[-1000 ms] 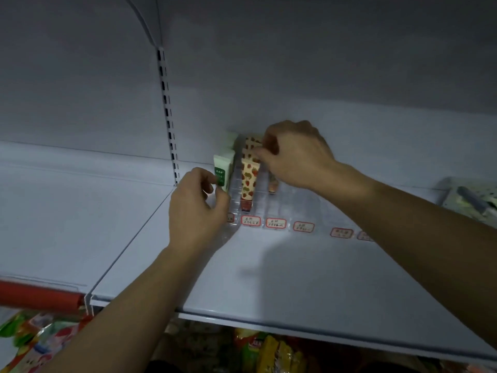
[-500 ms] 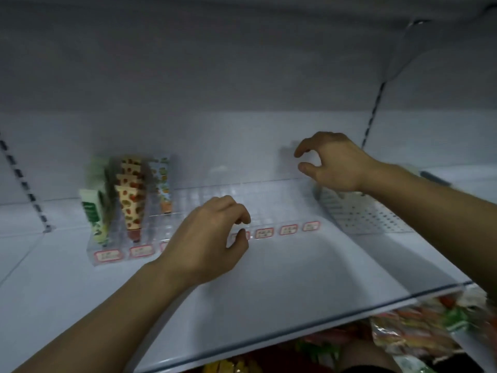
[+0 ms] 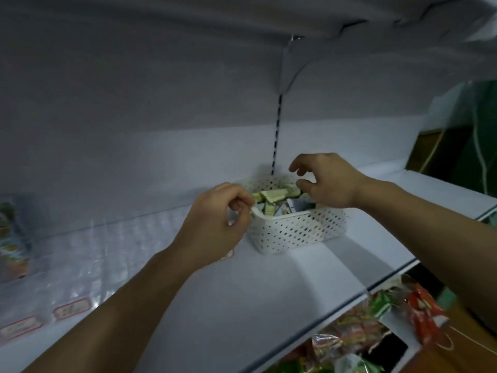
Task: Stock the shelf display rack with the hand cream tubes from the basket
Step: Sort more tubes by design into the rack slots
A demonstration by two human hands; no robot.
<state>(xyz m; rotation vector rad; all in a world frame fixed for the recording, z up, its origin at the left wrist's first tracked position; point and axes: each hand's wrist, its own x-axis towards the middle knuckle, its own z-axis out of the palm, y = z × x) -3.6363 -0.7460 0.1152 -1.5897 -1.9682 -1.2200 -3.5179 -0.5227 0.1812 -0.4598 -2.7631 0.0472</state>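
A pale store shelf (image 3: 242,305) under dim light runs from near left to far right, with a grey back panel behind it and bright snack packets (image 3: 357,332) on the level below.

The left hand (image 3: 212,224) has thumb and curled fingers pressed onto the near-left corner of the rim of the white perforated basket (image 3: 295,230), steadying it; it holds no tube. The right hand (image 3: 330,184) hovers over the far right of the basket with fingers spread and curved, thumb low, gripping nothing as far as can be seen. Between the two hands lie the hand cream tubes (image 3: 274,196), green and white, heaped loosely inside the basket.

At the far left edge of view, blurred, stands the clear display rack (image 3: 80,259) with red price labels (image 3: 71,309) along its front and a few tubes already standing in it; most lanes look unfilled.

The step in hand seems to be picking the next tube. The next move likely calls for the right hand to drop and pinch one tube free of the heap, then carry it left to an open lane.
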